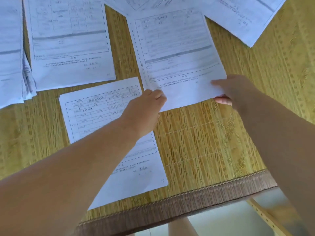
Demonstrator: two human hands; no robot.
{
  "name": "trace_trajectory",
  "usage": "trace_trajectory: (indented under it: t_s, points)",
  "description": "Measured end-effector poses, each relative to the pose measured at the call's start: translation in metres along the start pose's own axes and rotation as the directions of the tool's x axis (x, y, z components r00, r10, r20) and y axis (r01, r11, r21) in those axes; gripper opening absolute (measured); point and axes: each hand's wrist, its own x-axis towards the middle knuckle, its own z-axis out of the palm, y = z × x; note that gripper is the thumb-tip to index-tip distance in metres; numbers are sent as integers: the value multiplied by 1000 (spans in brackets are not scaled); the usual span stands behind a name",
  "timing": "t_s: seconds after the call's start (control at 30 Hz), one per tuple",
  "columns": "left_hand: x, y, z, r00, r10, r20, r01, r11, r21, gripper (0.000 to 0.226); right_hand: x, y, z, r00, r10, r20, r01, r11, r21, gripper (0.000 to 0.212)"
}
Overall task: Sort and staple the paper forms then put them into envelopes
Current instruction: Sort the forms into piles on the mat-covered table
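Note:
Both hands hold one printed paper form (177, 53) by its near edge, above a woven bamboo mat (204, 142). My left hand (146, 109) pinches the form's near left corner. My right hand (228, 90) pinches the near right corner, thumb on top and a fingertip showing underneath. Another filled-in form (102, 116) lies flat on the mat under my left forearm. A third form (68, 41) lies at the upper left. No stapler or envelope is in view.
A thicker pile of forms (12, 53) sits at the far left edge. More sheets (242, 16) overlap along the top and upper right. The mat's brown fabric border (187, 201) marks the near edge, with floor below it.

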Motion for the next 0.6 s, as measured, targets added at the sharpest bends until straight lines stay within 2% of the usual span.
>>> trace_trajectory:
  t_s: [0.07, 0.13, 0.23, 0.3, 0.37, 0.4, 0.43, 0.47, 0.5, 0.53, 0.57, 0.6]
  points:
    - [0, 0, 4, 1000, 2, -16, -2, 1000, -8, 43, -2, 5, -5, 996, -23, 87, 14, 995, 97, 10]
    - [-1, 0, 6, 1000, 1, -24, -2, 999, -37, 45, -2, 13, -9, 989, -82, 123, 77, 996, 42, 17]
    - [-5, 3, 12, 999, -37, -17, 34, 985, -170, 54, -5, 23, -11, 985, -168, 35, 165, 984, 62, 23]
    - [-11, 8, 11, 975, -124, -182, 58, 942, -329, 58, -11, 28, -13, 984, -180, 1, 178, 969, 170, 17]
    - [-15, 15, 4, 878, -285, -384, 57, 859, -508, 55, -17, 36, -19, 982, -191, 5, 184, 949, 257, 12]
    - [-14, 18, -1, 820, -409, -402, 92, 786, -612, 54, -20, 40, -23, 982, -187, 13, 175, 939, 296, 12]
    - [-12, 18, -6, 771, -541, -336, 153, 670, -726, 55, -25, 45, -27, 985, -172, 21, 156, 930, 332, 11]
    - [-8, 18, -12, 739, -652, -171, 253, 503, -826, 59, -29, 50, -30, 988, -151, 35, 127, 920, 371, 11]
    - [-4, 18, -21, 712, -700, 60, 352, 281, -893, 63, -34, 55, -33, 990, -126, 58, 90, 905, 416, 11]
    - [0, 17, -27, 694, -663, 282, 406, 36, -913, 61, -39, 60, -36, 991, -103, 87, 53, 891, 452, 11]
    - [3, 14, -30, 687, -582, 434, 416, -174, -892, 50, -47, 64, -37, 988, -81, 130, 11, 884, 468, 12]
    - [3, 12, -33, 675, -532, 510, 412, -302, -860, 34, -53, 67, -38, 982, -64, 179, -27, 884, 467, 13]
